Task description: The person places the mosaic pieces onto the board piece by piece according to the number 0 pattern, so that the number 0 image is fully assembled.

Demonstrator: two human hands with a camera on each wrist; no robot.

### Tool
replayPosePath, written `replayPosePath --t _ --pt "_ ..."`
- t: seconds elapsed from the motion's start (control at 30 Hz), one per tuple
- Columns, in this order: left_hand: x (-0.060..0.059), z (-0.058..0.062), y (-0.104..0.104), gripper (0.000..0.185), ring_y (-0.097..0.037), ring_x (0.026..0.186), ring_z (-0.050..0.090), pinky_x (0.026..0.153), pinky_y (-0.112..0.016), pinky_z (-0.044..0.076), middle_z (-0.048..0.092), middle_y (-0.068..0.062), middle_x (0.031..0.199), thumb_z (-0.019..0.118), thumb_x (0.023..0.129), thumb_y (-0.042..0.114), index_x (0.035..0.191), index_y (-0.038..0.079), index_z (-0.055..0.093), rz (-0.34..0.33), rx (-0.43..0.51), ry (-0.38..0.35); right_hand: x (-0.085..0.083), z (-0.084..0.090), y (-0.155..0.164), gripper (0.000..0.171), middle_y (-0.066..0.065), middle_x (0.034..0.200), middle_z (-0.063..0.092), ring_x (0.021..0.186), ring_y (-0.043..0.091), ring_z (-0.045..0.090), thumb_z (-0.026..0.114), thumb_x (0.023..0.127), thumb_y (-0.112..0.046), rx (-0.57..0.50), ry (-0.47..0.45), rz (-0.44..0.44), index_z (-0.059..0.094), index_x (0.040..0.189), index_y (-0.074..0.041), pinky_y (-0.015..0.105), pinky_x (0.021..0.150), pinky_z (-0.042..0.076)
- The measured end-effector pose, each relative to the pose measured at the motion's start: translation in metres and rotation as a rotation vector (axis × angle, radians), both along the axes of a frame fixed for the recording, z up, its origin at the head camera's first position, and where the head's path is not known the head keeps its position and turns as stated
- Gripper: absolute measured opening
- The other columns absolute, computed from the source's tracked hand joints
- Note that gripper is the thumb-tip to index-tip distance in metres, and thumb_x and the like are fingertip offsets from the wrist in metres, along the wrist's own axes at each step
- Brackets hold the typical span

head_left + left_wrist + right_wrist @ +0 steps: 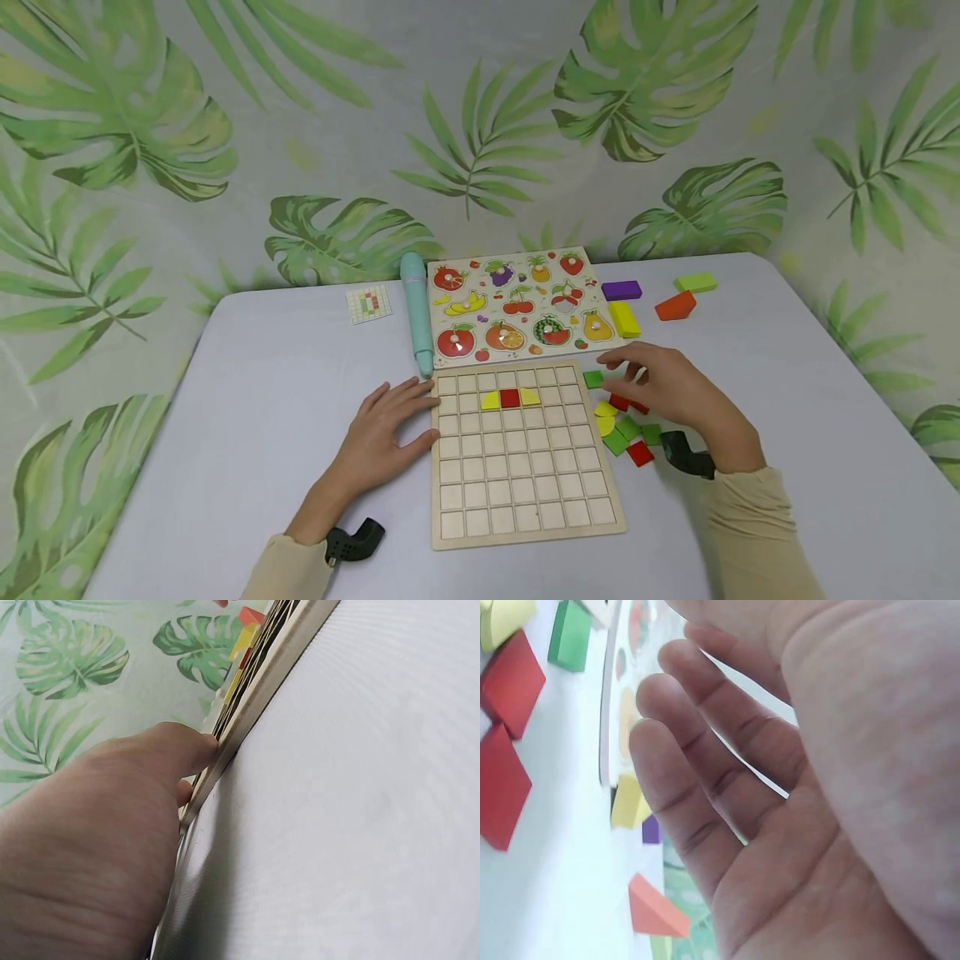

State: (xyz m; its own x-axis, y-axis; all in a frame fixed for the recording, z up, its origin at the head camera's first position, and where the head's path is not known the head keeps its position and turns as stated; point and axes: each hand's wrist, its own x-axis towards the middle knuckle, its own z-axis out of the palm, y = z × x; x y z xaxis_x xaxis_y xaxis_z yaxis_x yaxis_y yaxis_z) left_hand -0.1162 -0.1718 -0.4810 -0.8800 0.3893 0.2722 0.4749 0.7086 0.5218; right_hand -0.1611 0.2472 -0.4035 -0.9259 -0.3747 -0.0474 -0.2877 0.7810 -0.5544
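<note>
No readable text, numbers or brands in any view.

The fruit board (520,306) carries only pictures of fruit, no letters. The small card (369,303) shows coloured squares on a grid, nothing written that can be made out. The grid board (519,451), the teal pen (416,310) and the loose blocks (622,317) bear no markings that can be read.

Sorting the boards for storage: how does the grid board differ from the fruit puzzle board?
The grid board is plain wood, nearly bare, with only three pieces in its squares; the fruit puzzle board is printed in colour and holds many fruit pieces. The grid board lies nearer, the left hand touching its edge; the fruit puzzle board is untouched. Both lie flat.
</note>
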Motion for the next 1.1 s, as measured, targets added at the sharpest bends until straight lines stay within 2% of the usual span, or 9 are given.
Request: replayPosePath --t 0.53,0.77,0.97,1.1 --pt "0.0 0.002 0.001 0.045 -0.027 0.149 0.043 0.125 -0.057 0.024 0.056 -0.001 0.153 0.077 0.092 0.035 0.133 0.018 0.069 -0.003 0.003 0.004 -0.001 -0.005 0.028 0.038 0.009 0.12 0.072 0.098 0.021 0.062 0.078 0.093 -0.022 0.03 -0.088 -0.024 0.07 0.127 -0.006 0.033 0.079 0.056" --pt "0.001 0.0 0.0 0.046 -0.027 0.149 0.043 0.124 -0.057 0.024 0.056 -0.001 0.153 0.077 0.092 0.035 0.133 0.018 0.069 0.005 -0.007 -0.001 -0.001 -0.01 0.033 0.047 0.01 0.119 0.069 0.101 0.024 0.06 0.08 0.091 -0.027 0.047 -0.197 -0.045 0.067 0.13 -0.005 0.034 0.081 0.055" --pt "0.0 0.001 0.0 0.046 -0.027 0.149 0.042 0.125 -0.057 0.023 0.056 -0.001 0.153 0.077 0.092 0.034 0.133 0.017 0.069 0.0 -0.004 -0.01 -0.002 -0.014 0.035 0.049 0.01 0.111 0.065 0.101 0.026 0.059 0.084 0.087 -0.029 0.059 -0.268 -0.081 0.065 0.125 -0.005 0.037 0.085 0.056" --pt "0.0 0.0 0.0 0.046 -0.027 0.149 0.042 0.125 -0.057 0.023 0.056 -0.001 0.153 0.077 0.092 0.034 0.133 0.017 0.069 0.002 -0.003 -0.009 -0.001 -0.016 0.037 0.047 0.008 0.106 0.061 0.098 0.025 0.056 0.085 0.086 -0.027 0.045 -0.302 -0.101 0.064 0.121 -0.005 0.033 0.08 0.054"
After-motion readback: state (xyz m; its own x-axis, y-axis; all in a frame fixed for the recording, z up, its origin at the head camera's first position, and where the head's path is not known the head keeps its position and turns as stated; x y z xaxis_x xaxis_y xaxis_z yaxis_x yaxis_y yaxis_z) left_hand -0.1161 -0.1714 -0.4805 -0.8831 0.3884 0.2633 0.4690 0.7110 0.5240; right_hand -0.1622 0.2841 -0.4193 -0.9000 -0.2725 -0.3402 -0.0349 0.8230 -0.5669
